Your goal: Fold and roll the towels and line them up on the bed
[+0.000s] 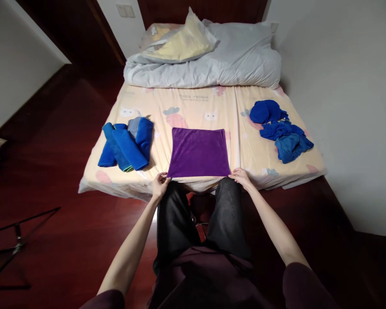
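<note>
Rolled blue cloths [130, 148] lie overlapping near the left edge of the bed [148, 101], the purple cloth [197, 152] lies flat at the middle of the near edge, and crumpled blue cloths [287, 131] sit near the right edge. The left hand [161, 185] pinches the purple cloth's near left corner between thumb and fingers; the right hand [240, 177] pinches its near right corner likewise. A black stand [17, 241] is on the dark red floor [83, 240], left of the bed; a yellow pillow [183, 45] and grey quilt [244, 64] lie along the far edge; a white wall [350, 107] rises at right.

Left hand [161, 185]: pinched | Right hand [240, 177]: pinched | Arms [128, 244]: extended forward, hands apart (nearly mirrored)
</note>
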A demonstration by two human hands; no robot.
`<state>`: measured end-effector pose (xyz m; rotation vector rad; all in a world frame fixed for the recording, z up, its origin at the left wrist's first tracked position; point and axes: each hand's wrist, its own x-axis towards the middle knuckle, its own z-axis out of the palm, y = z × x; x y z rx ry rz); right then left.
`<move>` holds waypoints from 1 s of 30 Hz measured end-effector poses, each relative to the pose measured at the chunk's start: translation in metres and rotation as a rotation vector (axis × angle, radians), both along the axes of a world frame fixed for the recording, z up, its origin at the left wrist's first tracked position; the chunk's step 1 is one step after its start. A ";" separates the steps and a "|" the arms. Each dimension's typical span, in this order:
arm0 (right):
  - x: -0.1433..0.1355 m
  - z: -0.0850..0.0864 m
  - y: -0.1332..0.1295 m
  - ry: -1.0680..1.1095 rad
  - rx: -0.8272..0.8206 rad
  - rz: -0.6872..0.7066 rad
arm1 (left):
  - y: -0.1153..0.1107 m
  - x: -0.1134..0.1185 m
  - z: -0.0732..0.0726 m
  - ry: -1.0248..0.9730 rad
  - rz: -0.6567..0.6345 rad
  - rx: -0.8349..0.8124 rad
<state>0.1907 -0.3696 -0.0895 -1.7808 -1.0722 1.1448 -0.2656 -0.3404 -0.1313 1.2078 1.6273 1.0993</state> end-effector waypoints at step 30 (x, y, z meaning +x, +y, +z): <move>-0.045 -0.002 0.003 -0.638 0.452 0.326 | 0.007 0.028 0.005 0.484 -0.233 0.320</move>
